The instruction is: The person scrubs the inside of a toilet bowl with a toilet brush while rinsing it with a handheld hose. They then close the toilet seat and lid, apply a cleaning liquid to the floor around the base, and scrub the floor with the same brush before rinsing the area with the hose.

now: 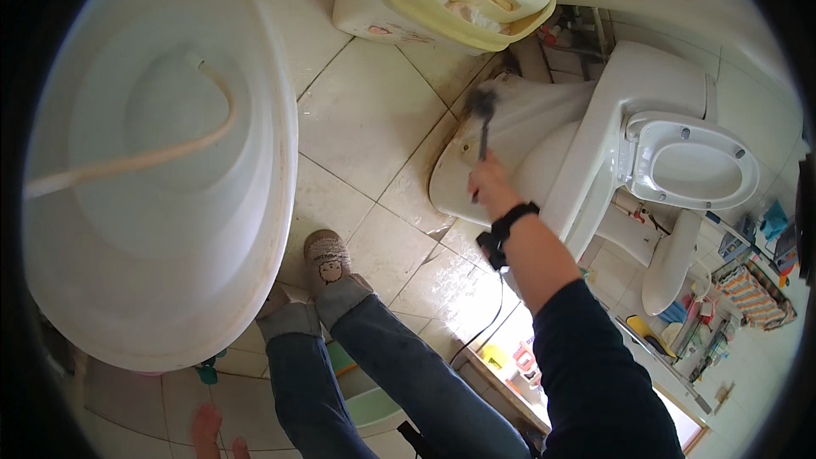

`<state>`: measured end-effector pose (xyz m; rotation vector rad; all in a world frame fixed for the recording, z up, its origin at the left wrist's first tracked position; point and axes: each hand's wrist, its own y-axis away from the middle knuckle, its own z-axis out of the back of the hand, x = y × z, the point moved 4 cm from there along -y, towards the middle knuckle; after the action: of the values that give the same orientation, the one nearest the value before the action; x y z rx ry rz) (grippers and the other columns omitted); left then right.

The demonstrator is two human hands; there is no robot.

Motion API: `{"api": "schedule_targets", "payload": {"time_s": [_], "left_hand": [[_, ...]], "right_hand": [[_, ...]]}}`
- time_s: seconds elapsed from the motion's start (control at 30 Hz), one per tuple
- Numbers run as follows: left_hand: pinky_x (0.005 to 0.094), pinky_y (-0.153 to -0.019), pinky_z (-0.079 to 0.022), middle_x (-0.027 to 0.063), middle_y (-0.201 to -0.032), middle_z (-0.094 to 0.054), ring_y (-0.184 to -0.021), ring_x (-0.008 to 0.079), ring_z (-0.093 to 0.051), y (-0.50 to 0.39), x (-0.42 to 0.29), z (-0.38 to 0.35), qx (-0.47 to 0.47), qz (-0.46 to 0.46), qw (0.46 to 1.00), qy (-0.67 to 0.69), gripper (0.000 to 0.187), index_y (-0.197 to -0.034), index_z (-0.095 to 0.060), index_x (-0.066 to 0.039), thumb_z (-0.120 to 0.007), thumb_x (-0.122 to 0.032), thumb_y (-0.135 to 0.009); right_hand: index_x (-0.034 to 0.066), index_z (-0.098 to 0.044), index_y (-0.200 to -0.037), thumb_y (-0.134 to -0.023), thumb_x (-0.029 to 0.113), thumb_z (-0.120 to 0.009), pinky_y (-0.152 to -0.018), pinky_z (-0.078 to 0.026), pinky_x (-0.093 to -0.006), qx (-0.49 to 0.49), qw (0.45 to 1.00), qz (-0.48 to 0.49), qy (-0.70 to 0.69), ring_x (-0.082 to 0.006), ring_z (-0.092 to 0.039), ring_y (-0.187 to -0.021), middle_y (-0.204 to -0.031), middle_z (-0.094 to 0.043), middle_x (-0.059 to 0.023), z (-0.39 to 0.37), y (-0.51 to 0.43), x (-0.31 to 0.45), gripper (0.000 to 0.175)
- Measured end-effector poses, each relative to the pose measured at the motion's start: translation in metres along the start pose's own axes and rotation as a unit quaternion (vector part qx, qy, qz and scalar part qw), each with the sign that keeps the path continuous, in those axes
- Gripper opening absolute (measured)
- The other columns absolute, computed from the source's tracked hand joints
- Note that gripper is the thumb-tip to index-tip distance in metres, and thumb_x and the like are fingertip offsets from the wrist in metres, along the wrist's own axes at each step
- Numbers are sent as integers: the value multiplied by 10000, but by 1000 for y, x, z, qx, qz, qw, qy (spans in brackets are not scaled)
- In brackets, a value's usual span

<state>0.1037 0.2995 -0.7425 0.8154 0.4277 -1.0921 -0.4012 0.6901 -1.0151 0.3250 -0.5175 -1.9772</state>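
My right hand (491, 183) grips the dark handle of a scrubbing brush (484, 131). The brush's blurred dark head is at the foot of a white ceramic toilet (542, 134), over its flared base. A bolt hole and brown staining show along that base. The toilet seat (695, 156) is raised, its underside with small grey pads in view. A black band with a small device is strapped round my right wrist. At the lower left edge only the fingers of my left hand (207, 427) show, spread apart, with nothing visible between them.
A large white tub (287, 140) with a beige hose (172, 145) in it stands left. A yellow-rimmed waste bin (395, 6) holding crumpled paper is at the top. A pale green basin (373, 407) lies behind my legs. A thin black cable (478, 331) runs near my arm.
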Motion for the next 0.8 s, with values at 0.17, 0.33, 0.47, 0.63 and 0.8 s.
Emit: {"api": "schedule_targets", "payload": {"time_s": [0.17, 0.33, 0.47, 0.63, 0.8], "left_hand": [[414, -965, -386, 197, -1195, -550, -1131, 368, -502, 0, 3, 8, 6, 19, 1000, 11, 381, -1184, -542, -11, -601, -22, -808], [413, -962, -388, 193, -1204, -546, -1134, 362, -501, 12, -13, 12, -5, 271, 956, 113, 382, -1188, -536, -9, -596, -18, -811], [410, -963, -388, 192, -1207, -544, -1134, 359, -501, 10, -17, 16, -10, 266, 951, 154, 383, -1193, -532, -7, -593, -24, -815], [414, -966, -386, 192, -1206, -544, -1134, 365, -500, 11, -13, 26, -11, 278, 951, 131, 392, -1179, -536, -2, -610, 3, -794], [416, -968, -384, 192, -1215, -538, -1138, 371, -493, 11, -20, 24, -10, 260, 956, 136, 387, -1180, -532, 4, -602, 6, -800]], "right_hand": [[106, -483, -1254, -867, 184, -505, -696, -484, -367, 87, 834, 165, 520, -246, -619, -849, -1051, -629, -132, -31, -37, 6, 395], [90, -549, -1211, -870, 224, -501, -782, -473, -386, 80, 933, 56, 345, -270, -606, -950, -1147, -602, -150, -22, -52, 9, 370], [99, -611, -1134, -867, 321, -497, -811, -442, -414, -12, 1000, -18, 5, -274, -577, -984, -1129, -582, -151, 9, -27, -4, 366], [113, -550, -1178, -883, 346, -463, -735, -431, -417, 9, 1000, 0, -7, -273, -564, -900, -1042, -559, -142, 41, -4, 3, 386], [127, -488, -1222, -898, 371, -430, -658, -420, -420, 23, 986, -62, -150, -271, -551, -816, -955, -535, -132, 1, 20, -22, 410]]}}
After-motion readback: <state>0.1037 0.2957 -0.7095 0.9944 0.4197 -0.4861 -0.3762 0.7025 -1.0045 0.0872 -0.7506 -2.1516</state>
